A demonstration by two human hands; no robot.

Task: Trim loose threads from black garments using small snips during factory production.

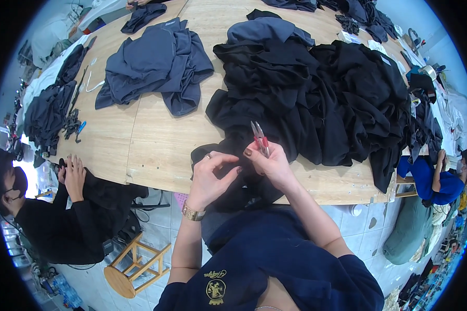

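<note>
My right hand (271,165) is closed round small thread snips (260,139) with red handles. Their metal blades point away from me, over black cloth. Thumb and forefinger of this hand come together at the tips; whether a thread lies between them is too small to see. Close beside it on the left, my left hand (213,176) has its fingers curved, with a gap between thumb and forefinger and nothing visible in it. Beneath both hands lies a black garment (246,186), hanging over the near table edge toward my lap. It joins a big heap of black garments (275,83).
Folded dark grey garments (155,65) lie on the wooden table (161,135) at the far left. A person in black (62,217) sits at the left, handling black cloth. A wooden stool (135,264) stands on the floor. Another person in blue (436,181) is at the right.
</note>
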